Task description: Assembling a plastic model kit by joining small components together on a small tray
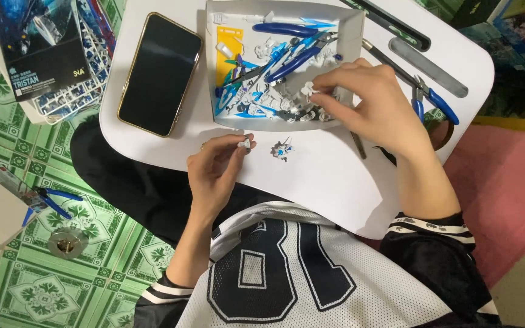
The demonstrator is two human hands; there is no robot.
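My left hand point(217, 173) pinches a small white model part point(245, 144) just above the white lap table point(311, 176). My right hand point(369, 103) reaches into the white cardboard tray point(347, 24) and grips a small white plastic piece point(307, 90) between thumb and fingers. The tray holds several white and blue model parts and blue-handled nippers point(290, 30). A small, partly built blue and white figure piece point(281, 149) lies on the table between my hands.
A black phone point(160, 73) lies at the table's left. Blue-handled pliers point(435, 103) and grey files point(426, 64) sit at the right. A kit booklet point(41, 42) on parts runners, more blue cutters point(53, 200) and a floor drain point(67, 242) lie on the green tiled floor.
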